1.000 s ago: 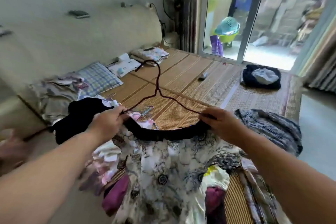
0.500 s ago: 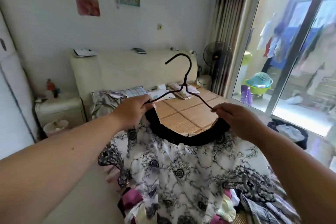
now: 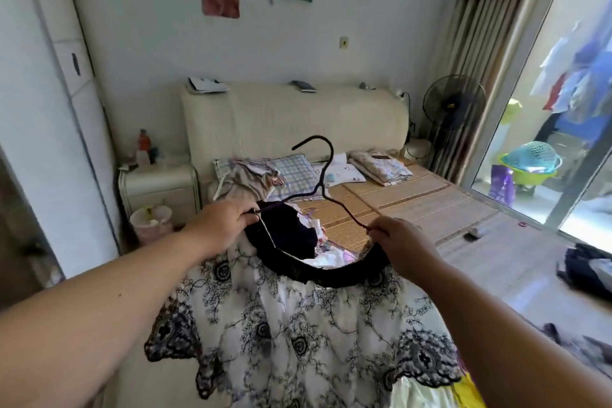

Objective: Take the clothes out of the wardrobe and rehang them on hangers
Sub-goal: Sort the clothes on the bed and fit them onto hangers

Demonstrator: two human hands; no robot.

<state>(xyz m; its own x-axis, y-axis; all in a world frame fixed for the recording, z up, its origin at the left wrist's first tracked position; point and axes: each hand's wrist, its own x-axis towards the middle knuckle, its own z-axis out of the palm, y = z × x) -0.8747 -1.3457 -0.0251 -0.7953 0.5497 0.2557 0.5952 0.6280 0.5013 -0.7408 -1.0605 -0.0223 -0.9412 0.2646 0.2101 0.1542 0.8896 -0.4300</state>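
A dark wire hanger (image 3: 320,189) is sitting inside the wide black neckline of a white top with black floral print (image 3: 298,325), its hook pointing up toward the cream headboard (image 3: 291,122). The top is hanging in the air in front of the person, above a heap of other clothes at the near end of the bed (image 3: 414,205). The left hand (image 3: 222,228) is pinching the hanger's left end together with the neckline, fingers curled. The right hand (image 3: 404,245) is gripping the right end the same way. Beyond them, a plaid pillow (image 3: 294,172) and folded clothes (image 3: 381,166) are lying on the bed's bamboo mat. A white nightstand (image 3: 159,185) is standing to the left and a black fan (image 3: 453,103) to the right.
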